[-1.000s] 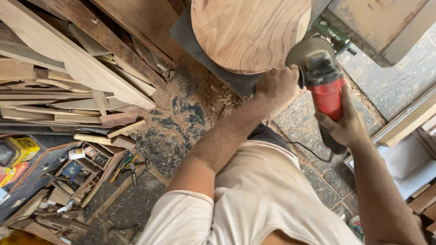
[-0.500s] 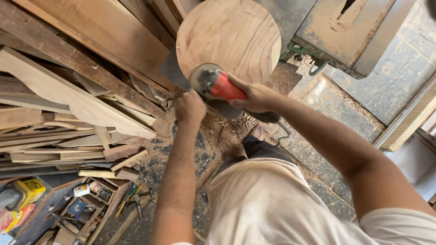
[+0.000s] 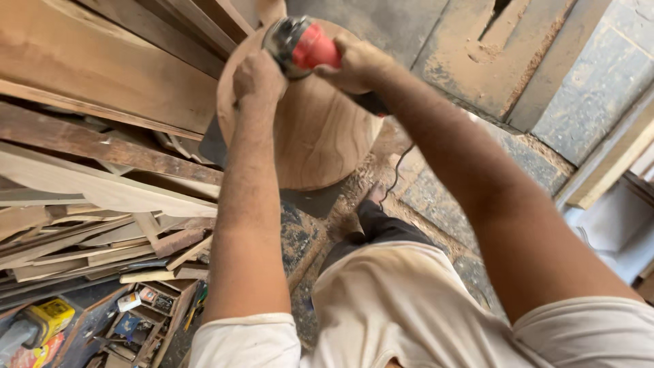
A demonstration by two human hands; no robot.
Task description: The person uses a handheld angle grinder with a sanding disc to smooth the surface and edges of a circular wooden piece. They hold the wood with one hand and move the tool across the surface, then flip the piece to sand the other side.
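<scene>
Gripping the grinder on the round wooden top

We have the left hand [image 3: 257,78] clenched around the side of the red grinder [image 3: 303,44], and the right hand [image 3: 355,63] wrapped tight on its body. Its head sits on the far edge of the round wooden disc [image 3: 317,136], which stands just beside the stacked planks [image 3: 102,75]. Our worry: so close to the rim, a tilt could make it catch and kick. The cord [image 3: 395,174] trails near our leg and could snag.
</scene>
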